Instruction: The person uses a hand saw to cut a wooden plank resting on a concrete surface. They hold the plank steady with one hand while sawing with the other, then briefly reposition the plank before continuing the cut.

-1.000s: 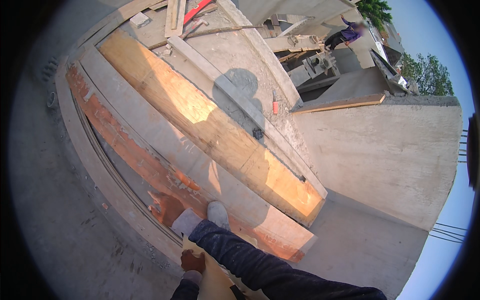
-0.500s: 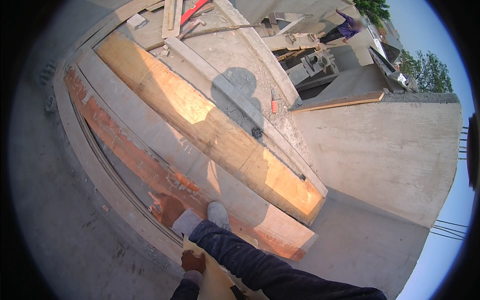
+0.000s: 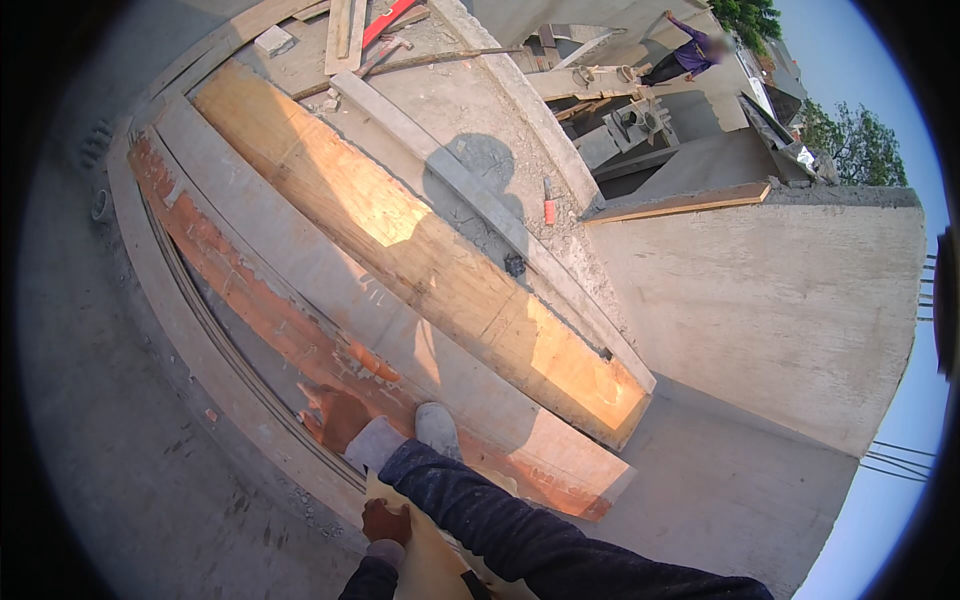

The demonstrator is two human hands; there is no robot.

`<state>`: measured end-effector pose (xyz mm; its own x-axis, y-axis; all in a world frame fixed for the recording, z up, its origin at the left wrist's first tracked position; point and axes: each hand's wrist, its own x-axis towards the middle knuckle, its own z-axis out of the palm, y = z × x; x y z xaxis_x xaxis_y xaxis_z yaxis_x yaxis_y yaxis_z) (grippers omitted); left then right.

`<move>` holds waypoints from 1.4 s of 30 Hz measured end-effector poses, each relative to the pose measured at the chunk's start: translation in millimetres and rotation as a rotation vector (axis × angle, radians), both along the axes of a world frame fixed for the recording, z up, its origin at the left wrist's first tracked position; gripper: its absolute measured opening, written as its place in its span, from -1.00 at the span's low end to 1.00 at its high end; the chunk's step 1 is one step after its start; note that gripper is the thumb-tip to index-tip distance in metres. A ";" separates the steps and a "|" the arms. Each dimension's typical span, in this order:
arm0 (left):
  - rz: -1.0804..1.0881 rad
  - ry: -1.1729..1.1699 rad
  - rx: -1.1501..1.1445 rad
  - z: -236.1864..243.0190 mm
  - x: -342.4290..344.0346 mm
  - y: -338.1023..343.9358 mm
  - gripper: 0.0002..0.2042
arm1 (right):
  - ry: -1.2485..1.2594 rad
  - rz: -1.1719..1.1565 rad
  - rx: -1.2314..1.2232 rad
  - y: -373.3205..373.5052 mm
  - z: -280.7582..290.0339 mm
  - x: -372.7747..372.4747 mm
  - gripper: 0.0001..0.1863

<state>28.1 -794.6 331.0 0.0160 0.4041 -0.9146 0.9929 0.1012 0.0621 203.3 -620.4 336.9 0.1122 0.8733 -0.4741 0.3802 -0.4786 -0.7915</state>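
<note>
My right hand (image 3: 343, 420), at the end of a dark blue sleeve with a pale cuff, reaches across to a reddish-brown stained board (image 3: 258, 306). Its fingers point left and look spread near the board's left edge, beside a bundle of long thin strips (image 3: 232, 350). No separate object shows in it. Below it, my left hand (image 3: 387, 522) is closed with curled fingers against a cream-coloured surface (image 3: 432, 562); whether it grips this or something beneath the fingers is hidden. A pale shoe (image 3: 436, 428) stands on the boards beside my right wrist.
A grey board (image 3: 290, 235) and a yellow wooden plank (image 3: 330, 190) lie alongside. Beyond are a concrete beam (image 3: 490, 215), a hammer (image 3: 385, 55), a red level (image 3: 392, 20) and an orange-handled tool (image 3: 549, 208). A concrete wall (image 3: 750, 310) rises at right. Another person (image 3: 688, 55) stands far off.
Both my hands stay where they were. The distant person's raised arm has shifted slightly.
</note>
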 end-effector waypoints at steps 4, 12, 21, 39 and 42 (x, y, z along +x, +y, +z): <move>-0.003 0.000 -0.003 -0.3 1.7 -0.2 -0.45 | -0.040 -0.026 0.056 -4.0 -6.2 -2.3 -0.39; 0.005 -0.004 -0.014 -1.9 1.3 -0.5 -0.44 | -0.027 0.020 -0.013 -1.3 0.1 0.4 -0.40; -0.019 0.028 -0.033 -1.8 -0.7 -1.0 -0.44 | -0.059 0.020 0.012 -3.5 -1.1 -2.9 -0.41; -0.010 0.028 -0.035 -1.1 1.0 -0.9 -0.45 | -0.044 0.022 0.022 -4.2 2.0 -4.0 -0.37; -0.018 0.028 -0.032 -1.3 0.9 -0.8 -0.45 | -0.033 0.022 0.018 -3.8 2.7 -2.7 -0.38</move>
<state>29.0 -795.4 329.7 -0.0027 0.3749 -0.9271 0.9959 0.0847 0.0313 200.6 -624.2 339.6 0.1080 0.8841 -0.4547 0.4169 -0.4555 -0.7866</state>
